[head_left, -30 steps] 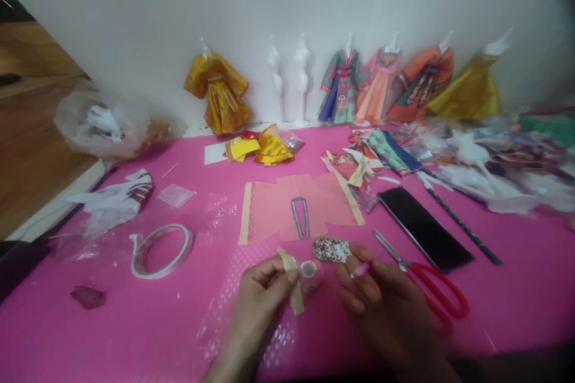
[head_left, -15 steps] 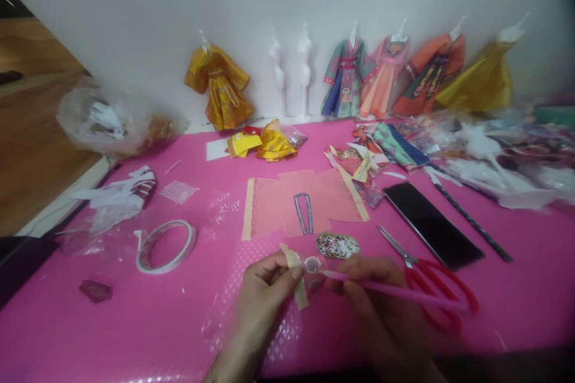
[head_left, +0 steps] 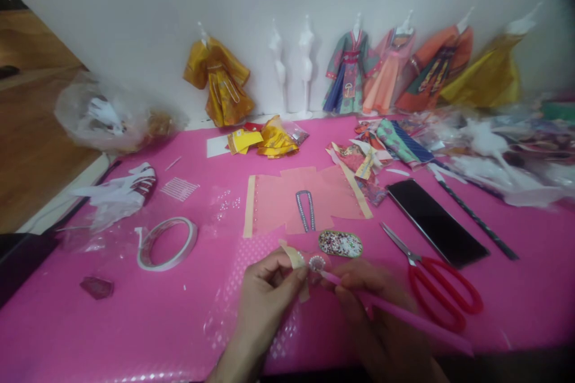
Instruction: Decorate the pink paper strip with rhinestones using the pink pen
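My left hand point(head_left: 274, 287) pinches a small piece of pink fabric point(head_left: 320, 260) by its cream tape strip point(head_left: 294, 255). A ring of tiny pearly beads sits on the fabric. In my right hand point(head_left: 371, 299) is a slim pink pen-like stick point(head_left: 404, 312), its pale tip at the bead ring. Just beyond my fingers lies an oval tray point(head_left: 340, 243) of mixed sequins or beads. Behind it a larger pink fabric piece point(head_left: 274, 194) with cream edges lies flat, a beaded blue-grey trim loop point(head_left: 306, 210) on it.
Red-handled scissors point(head_left: 440, 281) and a black phone point(head_left: 435, 221) lie at right. A tape roll point(head_left: 167, 243) and a dark red flat piece point(head_left: 97, 288) are at left. Dressed doll forms point(head_left: 218, 84) and two bare white ones point(head_left: 306, 66) line the wall. Bagged scraps point(head_left: 489, 155) crowd the right.
The pink stick's rear end has swung lower toward the table's front edge while its tip stays at the bead ring. The fabric piece has shifted slightly in my left hand.
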`<state>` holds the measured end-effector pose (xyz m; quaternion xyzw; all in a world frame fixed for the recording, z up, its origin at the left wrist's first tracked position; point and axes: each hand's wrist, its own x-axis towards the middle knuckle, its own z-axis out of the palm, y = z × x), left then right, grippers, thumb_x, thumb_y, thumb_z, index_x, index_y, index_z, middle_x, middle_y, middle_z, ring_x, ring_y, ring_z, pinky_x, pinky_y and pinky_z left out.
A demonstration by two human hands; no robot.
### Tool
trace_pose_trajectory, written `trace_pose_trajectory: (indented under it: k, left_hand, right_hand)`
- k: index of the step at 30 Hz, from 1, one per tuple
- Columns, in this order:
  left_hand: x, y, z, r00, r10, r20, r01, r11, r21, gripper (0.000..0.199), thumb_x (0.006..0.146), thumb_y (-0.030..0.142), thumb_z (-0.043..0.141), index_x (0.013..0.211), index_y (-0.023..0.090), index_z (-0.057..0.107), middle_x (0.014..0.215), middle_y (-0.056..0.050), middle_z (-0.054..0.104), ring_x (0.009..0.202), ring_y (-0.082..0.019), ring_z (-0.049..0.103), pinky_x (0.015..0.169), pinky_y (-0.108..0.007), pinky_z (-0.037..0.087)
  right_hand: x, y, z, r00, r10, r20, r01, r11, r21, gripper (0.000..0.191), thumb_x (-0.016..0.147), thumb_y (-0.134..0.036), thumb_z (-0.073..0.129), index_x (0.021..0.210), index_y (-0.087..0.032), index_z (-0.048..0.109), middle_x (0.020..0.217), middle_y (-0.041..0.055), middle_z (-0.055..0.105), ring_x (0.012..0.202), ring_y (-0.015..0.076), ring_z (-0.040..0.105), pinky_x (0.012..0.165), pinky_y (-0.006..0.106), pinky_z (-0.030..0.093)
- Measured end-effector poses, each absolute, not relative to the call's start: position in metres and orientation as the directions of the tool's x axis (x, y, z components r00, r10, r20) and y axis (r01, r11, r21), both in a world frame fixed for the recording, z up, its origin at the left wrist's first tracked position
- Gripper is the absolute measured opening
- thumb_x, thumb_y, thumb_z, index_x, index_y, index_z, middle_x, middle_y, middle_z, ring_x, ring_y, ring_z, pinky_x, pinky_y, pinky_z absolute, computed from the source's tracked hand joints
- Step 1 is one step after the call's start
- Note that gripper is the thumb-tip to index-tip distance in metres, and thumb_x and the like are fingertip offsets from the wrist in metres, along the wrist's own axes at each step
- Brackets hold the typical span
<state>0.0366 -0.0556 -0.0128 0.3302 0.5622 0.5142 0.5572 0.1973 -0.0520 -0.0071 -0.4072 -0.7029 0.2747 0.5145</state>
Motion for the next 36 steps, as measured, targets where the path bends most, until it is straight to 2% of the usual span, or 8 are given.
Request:
trace_pose_trajectory:
  k: [6, 16, 21, 24, 28, 33, 36]
  left_hand:
    - [0.035, -0.057, -0.014, -0.127, 0.96, -0.248, -0.179, 0.223, 0.958, 0.015, 0.076, 0.024, 0.074, 0.065, 0.018, 0.068, 0.067, 0.0, 0.066, 0.06, -0.014, 0.06, 0.061, -0.025, 0.047]
    - [0.036, -0.055, -0.017, -0.132, 0.97, -0.206, -0.193, 0.179, 0.965, 0.015, 0.077, 0.023, 0.074, 0.064, 0.016, 0.069, 0.067, 0.0, 0.065, 0.064, -0.014, 0.062, 0.061, -0.024, 0.047]
    - [0.037, -0.057, -0.015, -0.093, 0.946, -0.312, -0.379, 0.256, 0.889, 0.012, 0.076, 0.02, 0.076, 0.067, 0.015, 0.07, 0.062, 0.0, 0.066, 0.058, -0.012, 0.061, 0.061, -0.022, 0.046]
    - [0.037, -0.055, -0.018, -0.087, 0.931, -0.355, -0.478, 0.273, 0.835, 0.007, 0.076, 0.019, 0.076, 0.072, 0.016, 0.071, 0.067, 0.0, 0.07, 0.061, -0.011, 0.062, 0.063, -0.021, 0.047]
    - [0.037, -0.052, -0.023, -0.046, 0.926, -0.375, -0.578, 0.282, 0.766, 0.007, 0.072, 0.017, 0.077, 0.075, 0.016, 0.071, 0.067, -0.001, 0.071, 0.062, -0.012, 0.065, 0.068, -0.024, 0.05]
    - [0.039, -0.056, -0.016, 0.001, 0.927, -0.374, -0.66, 0.281, 0.696, 0.009, 0.073, 0.016, 0.076, 0.08, 0.014, 0.072, 0.071, -0.003, 0.073, 0.065, -0.014, 0.067, 0.07, -0.027, 0.052]
    - [0.043, -0.062, -0.006, 0.063, 0.928, -0.368, -0.697, 0.305, 0.649, 0.005, 0.075, 0.014, 0.075, 0.079, 0.015, 0.071, 0.072, -0.004, 0.073, 0.065, -0.016, 0.067, 0.068, -0.027, 0.053]
  right_hand:
    - [0.199, -0.05, -0.007, -0.18, 0.83, 0.528, 0.32, 0.557, -0.766, 0.022, 0.085, -0.01, 0.058, 0.1, -0.025, 0.057, 0.09, 0.0023, 0.069, 0.083, 0.019, 0.069, 0.073, 0.03, 0.059]
    - [0.198, -0.051, -0.006, -0.213, 0.825, 0.524, 0.342, 0.565, -0.751, 0.019, 0.088, -0.012, 0.055, 0.101, -0.025, 0.054, 0.09, -0.0006, 0.067, 0.086, 0.0139, 0.066, 0.076, 0.023, 0.056]
    - [0.199, -0.054, -0.007, -0.157, 0.844, 0.512, 0.267, 0.536, -0.801, 0.021, 0.087, -0.011, 0.056, 0.102, -0.026, 0.055, 0.092, -0.002, 0.067, 0.087, 0.0134, 0.066, 0.079, 0.023, 0.056]
    - [0.199, -0.055, -0.008, -0.051, 0.869, 0.492, 0.182, 0.493, -0.851, 0.024, 0.088, -0.011, 0.056, 0.105, -0.027, 0.056, 0.092, -0.0025, 0.068, 0.084, 0.0136, 0.066, 0.077, 0.025, 0.056]
    - [0.201, -0.053, -0.003, 0.068, 0.903, 0.425, 0.226, 0.401, -0.888, 0.018, 0.091, -0.014, 0.054, 0.101, -0.027, 0.06, 0.088, -0.0026, 0.068, 0.08, 0.0136, 0.066, 0.076, 0.027, 0.053]
    - [0.2, -0.05, 0.006, 0.065, 0.929, 0.365, 0.296, 0.332, -0.896, 0.015, 0.094, -0.019, 0.048, 0.096, -0.024, 0.062, 0.089, 0.0003, 0.068, 0.083, 0.0155, 0.065, 0.075, 0.028, 0.052]
    - [0.199, -0.052, 0.005, -0.02, 0.975, 0.222, 0.177, 0.222, -0.959, 0.007, 0.091, -0.025, 0.056, 0.098, -0.026, 0.057, 0.092, 0.0001, 0.067, 0.087, 0.0171, 0.066, 0.074, 0.029, 0.054]
